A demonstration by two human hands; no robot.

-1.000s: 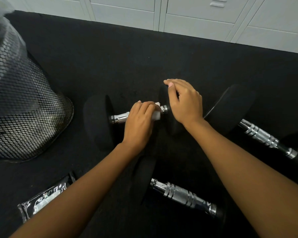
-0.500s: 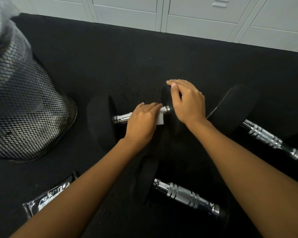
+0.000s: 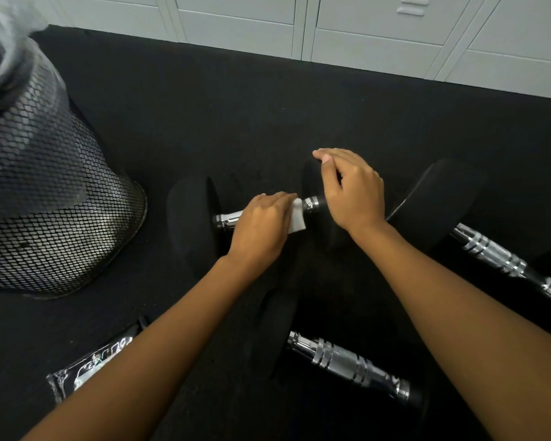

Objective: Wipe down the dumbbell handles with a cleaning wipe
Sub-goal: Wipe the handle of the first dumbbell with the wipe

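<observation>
A person kneeling over a black floor mat [image 3: 268, 116] wipes the chrome handle [image 3: 228, 219] of a dumbbell [image 3: 191, 224], one of three lying on the mat before a row of pale lockers [image 3: 379, 43]. The left hand [image 3: 261, 227] is wrapped over the handle, its fingers [image 3: 277, 200] clamped on a white cleaning wipe [image 3: 296, 218] whose corner shows at the handle's right end. The right hand [image 3: 353, 192] rests on the far weight head [image 3: 312, 183], fingers curled together over its edge, apparently to keep the dumbbell from rolling under the rubbing.

The two other dumbbells, one nearest the camera [image 3: 347, 364] and one at right [image 3: 497, 256], lie just beside the first, within reach, their ridged handles untouched by either hand; whether they have been cleaned cannot be told.

At left stands a black mesh wastebasket [image 3: 51, 218] lined with a clear bag; its contents are hidden. A dark, printed wipe packet [image 3: 93, 361] lies on the mat near the left forearm, close at hand, probably for a fresh sheet.
</observation>
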